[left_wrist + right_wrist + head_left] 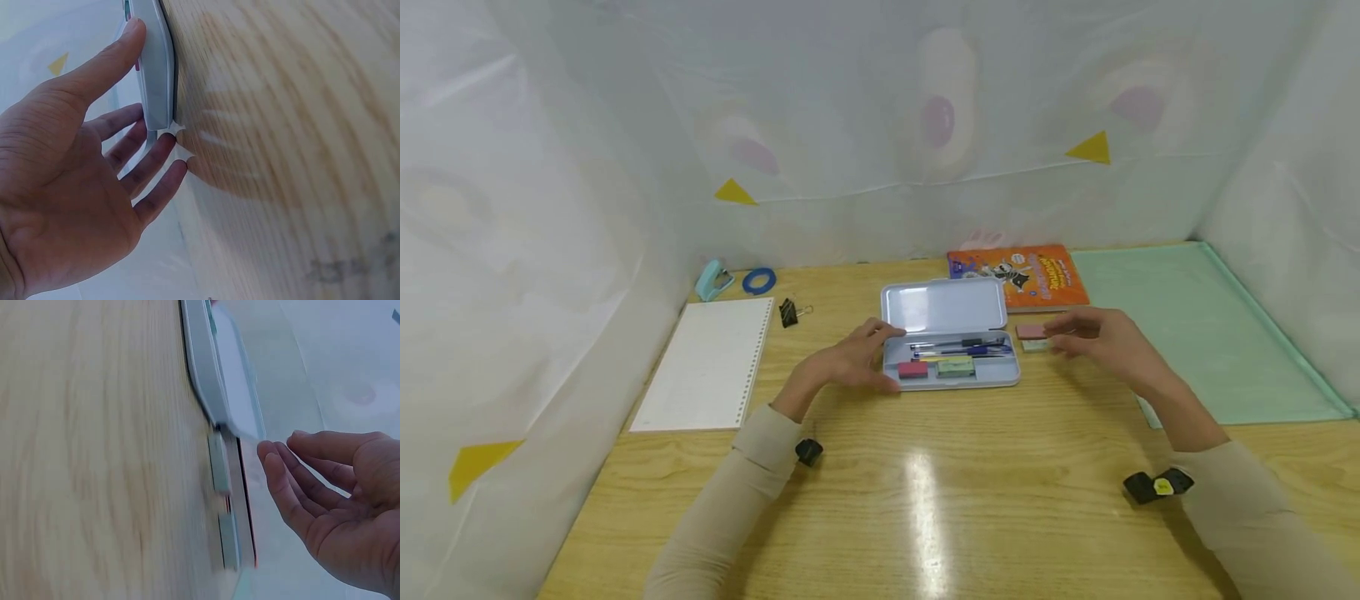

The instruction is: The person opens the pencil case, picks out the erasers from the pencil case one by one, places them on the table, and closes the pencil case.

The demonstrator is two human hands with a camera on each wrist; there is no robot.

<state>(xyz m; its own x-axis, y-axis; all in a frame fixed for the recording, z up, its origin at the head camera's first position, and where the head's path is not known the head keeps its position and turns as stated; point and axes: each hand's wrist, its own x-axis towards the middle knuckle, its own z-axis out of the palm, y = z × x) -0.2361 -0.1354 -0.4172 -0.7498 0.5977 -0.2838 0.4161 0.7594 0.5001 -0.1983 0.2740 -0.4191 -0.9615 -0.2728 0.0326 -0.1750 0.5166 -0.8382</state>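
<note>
"Wood-grained table (857, 533) is forming the work surface. What is lying nearest?"

"Taking clock positions from the pencil case (996, 372) at table centre: black wrist cameras (808, 452) are sitting at 8 and 4 o'clock."

"How are the hands standing?"

"At 9 o'clock, the left hand (852, 358) is holding the case's end, thumb resting at the near corner, fingers spreading apart toward the far corner. At 3 o'clock, the right hand (1101, 340) is hovering near a pale block (1033, 346) and a pink block (1030, 332); its fingers are curving loosely toward one another, the right wrist view showing them apart from both blocks."

"Case contents?"

"A red block (913, 370) and a green block (955, 367) are occupying the near side; pens (973, 342) are lying behind. The lid (943, 306) is standing open at 12."

"Farther out?"

"A white notepad (707, 358) is lying at 9, a pale green mat (1225, 350) at 3. At 10, a binder clip (787, 312), blue ring (759, 290) and turquoise stapler (707, 282) are resting. An orange book (1052, 283) is lying at 1. White sheeting (850, 108) is hanging behind."
</note>
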